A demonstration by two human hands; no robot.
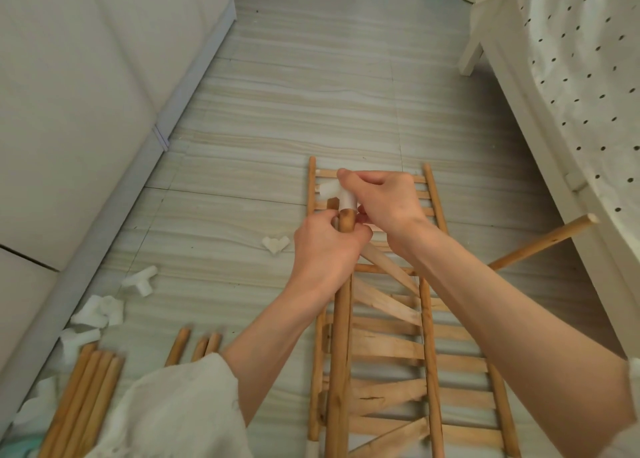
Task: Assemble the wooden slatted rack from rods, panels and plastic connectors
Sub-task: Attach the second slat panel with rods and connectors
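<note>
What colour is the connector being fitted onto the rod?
White plastic connector, seen in the head view.

I'm seeing two bare forearms | left hand point(323, 249), right hand point(384, 201), no rings or watch visible | loose off-white sleeve point(180, 409) pushed up the left arm, crinkled fabric

1. A home bedroom, seen at floor level.
2. A bed point(540, 86) with a cream frame and dotted bedspread point(588, 59) stands on the right.
3. White cabinet fronts point(86, 93) line the left; pale striped floor tiles point(294, 111) lie between.
</note>
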